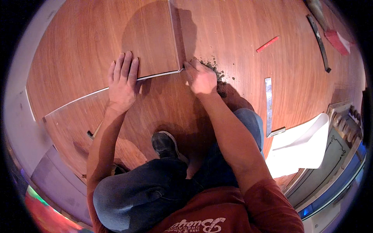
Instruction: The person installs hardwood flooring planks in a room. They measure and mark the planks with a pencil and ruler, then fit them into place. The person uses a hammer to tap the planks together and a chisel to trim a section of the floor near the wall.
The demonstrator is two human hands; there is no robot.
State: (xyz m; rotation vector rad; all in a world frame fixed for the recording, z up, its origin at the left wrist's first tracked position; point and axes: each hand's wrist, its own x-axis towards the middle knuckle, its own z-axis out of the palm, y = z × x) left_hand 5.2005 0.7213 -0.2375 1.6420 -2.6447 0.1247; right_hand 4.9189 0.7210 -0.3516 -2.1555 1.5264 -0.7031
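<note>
My left hand [123, 83] lies flat, fingers spread, on a wood-grain panel [89, 42]. Its palm reaches over the panel's pale near edge. At that panel's near right corner, my right hand [202, 79] is closed, its fingertips against the corner. Whatever it may pinch is hidden by the fingers. Dark crumbs [220, 73] are scattered just right of this hand, on the wood-grain surface [229, 27]. The panel's right side casts a dark shadow along its edge.
To the right lie a red marking stick [267, 44], a metal try square [269, 103], a dark flat bar [318, 42] and a red-ended brush-like tool [337, 40]. A white sheet [299, 145] curls near a decorated panel [316, 173]. My shoe [165, 144] rests between my arms.
</note>
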